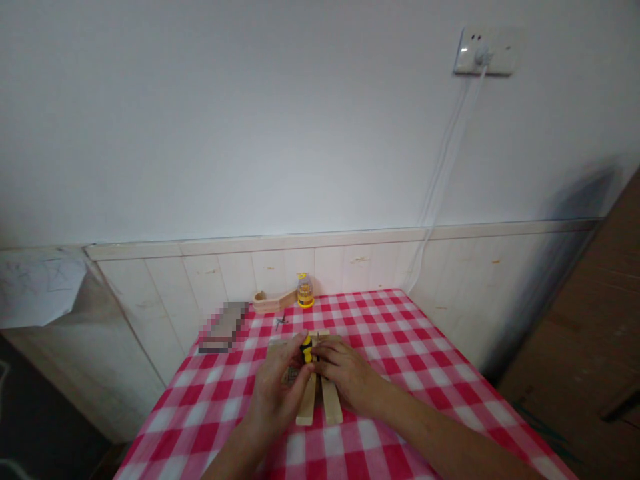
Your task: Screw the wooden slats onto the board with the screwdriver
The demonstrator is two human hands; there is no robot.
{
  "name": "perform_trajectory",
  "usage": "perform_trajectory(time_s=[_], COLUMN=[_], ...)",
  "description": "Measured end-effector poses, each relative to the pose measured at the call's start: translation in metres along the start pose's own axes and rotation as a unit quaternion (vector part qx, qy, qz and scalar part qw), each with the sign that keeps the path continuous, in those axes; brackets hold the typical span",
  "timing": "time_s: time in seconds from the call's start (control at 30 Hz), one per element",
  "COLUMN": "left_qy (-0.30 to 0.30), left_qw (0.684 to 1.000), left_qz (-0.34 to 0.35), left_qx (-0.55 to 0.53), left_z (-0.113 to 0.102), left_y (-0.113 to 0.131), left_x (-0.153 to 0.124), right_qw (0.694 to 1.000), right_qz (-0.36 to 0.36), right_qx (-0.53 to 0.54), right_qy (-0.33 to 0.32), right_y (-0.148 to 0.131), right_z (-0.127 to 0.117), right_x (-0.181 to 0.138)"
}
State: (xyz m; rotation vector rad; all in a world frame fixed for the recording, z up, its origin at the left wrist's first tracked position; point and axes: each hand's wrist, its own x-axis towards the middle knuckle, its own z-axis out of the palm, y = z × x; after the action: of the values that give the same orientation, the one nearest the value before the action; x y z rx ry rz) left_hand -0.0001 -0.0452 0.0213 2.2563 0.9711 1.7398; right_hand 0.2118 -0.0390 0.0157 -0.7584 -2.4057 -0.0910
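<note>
My left hand is closed with thumb and fingers about a small yellow-and-black screwdriver, which stands upright over a wooden piece. Under both hands lies that piece, made of pale wooden slats; two slat ends point toward me, with a narrow gap between them. My right hand rests over the right-hand slat, its fingers curled and their tips beside the screwdriver. The screwdriver's tip is hidden. Some dark printed pattern shows on the wood beneath my left palm.
A red-and-white checked cloth covers the table. Toward the wall stand a yellow-based clear case and a curved wooden part. Small dark screws lie nearer me. A blurred-out flat object is at the left edge.
</note>
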Motion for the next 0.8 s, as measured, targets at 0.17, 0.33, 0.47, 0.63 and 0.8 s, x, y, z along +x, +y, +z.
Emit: perform_trajectory(time_s=[0.17,0.33,0.47,0.63,0.8], left_qy=[-0.011,-0.015,-0.012,-0.019,-0.024], left_qw=[1.0,0.999,0.999,0.999,0.999], left_qz=[0.017,0.038,0.046,0.044,0.032], left_qx=[0.004,0.005,-0.009,-0.005,0.003], left_z=[-0.0029,-0.0039,-0.0016,-0.0004,-0.0015], left_y=[0.0033,0.0016,-0.001,-0.0046,-0.006], left_x=[0.0026,0.0031,0.002,0.0003,-0.0012], right_qw=[1.0,1.0,1.0,1.0,1.0], right_qz=[-0.001,-0.001,0.002,0.002,-0.003], right_qx=[-0.002,-0.002,-0.007,-0.006,-0.006], right_qy=[-0.003,-0.009,-0.014,-0.014,-0.015], right_y=[0.0017,0.002,0.0017,0.0019,0.0041], right_z=[0.0025,0.0023,0.0024,0.0028,0.0043], right_x=[0.0,-0.0005,-0.0007,-0.0009,-0.002])
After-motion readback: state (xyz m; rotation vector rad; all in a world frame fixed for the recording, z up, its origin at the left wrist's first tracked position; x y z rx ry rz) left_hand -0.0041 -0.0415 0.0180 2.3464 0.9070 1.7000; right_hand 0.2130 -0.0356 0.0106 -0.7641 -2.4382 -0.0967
